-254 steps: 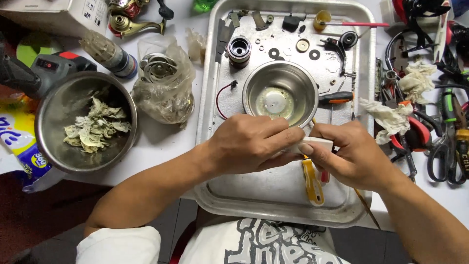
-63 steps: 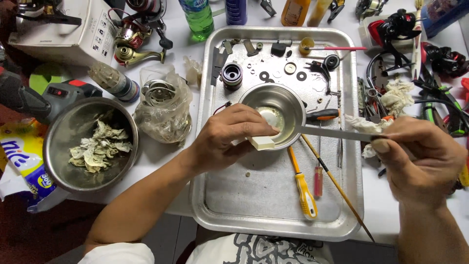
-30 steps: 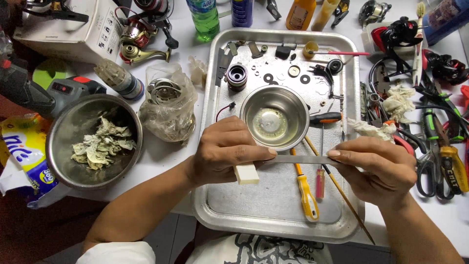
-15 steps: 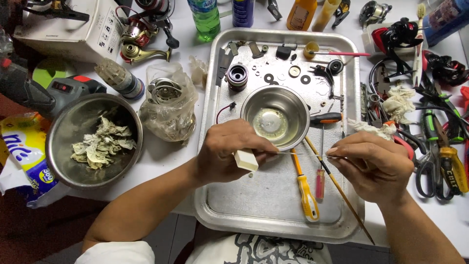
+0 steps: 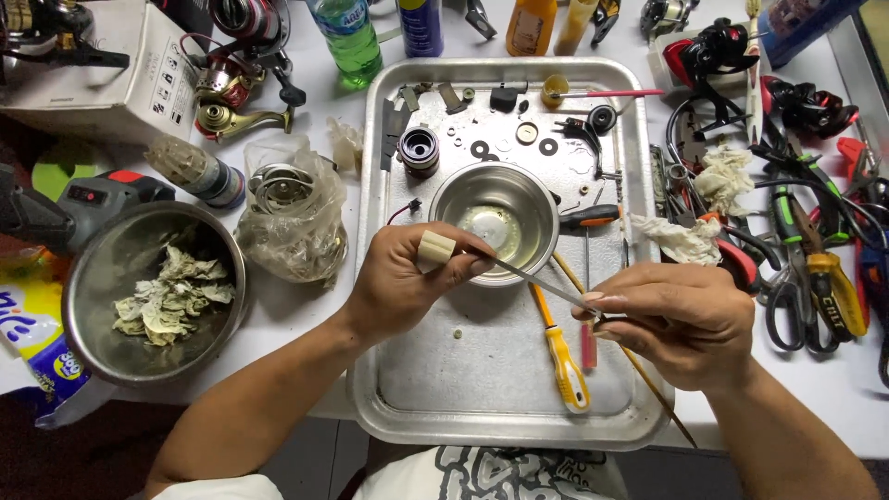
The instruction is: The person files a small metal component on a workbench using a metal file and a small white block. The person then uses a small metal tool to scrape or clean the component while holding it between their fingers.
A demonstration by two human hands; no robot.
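Head view: two hands working a small part over a metal tray.

Left hand (image 5: pixel 407 282) is pinching a small cream-coloured cylindrical plastic part (image 5: pixel 436 248), its fingers clamped together on it, just in front of a round steel bowl holding clear liquid (image 5: pixel 494 220). Right hand (image 5: pixel 681 319) is gripping a thin grey metal rod (image 5: pixel 542 284), fingertips closed on its near end, while the far tip is reaching toward the cream part; whether it is touching cannot be told. Both hands are hovering above the rectangular silver metal tray (image 5: pixel 482 407). Below the rod, between the two hands, a yellow-handled screwdriver (image 5: pixel 560 356) is lying on the tray.
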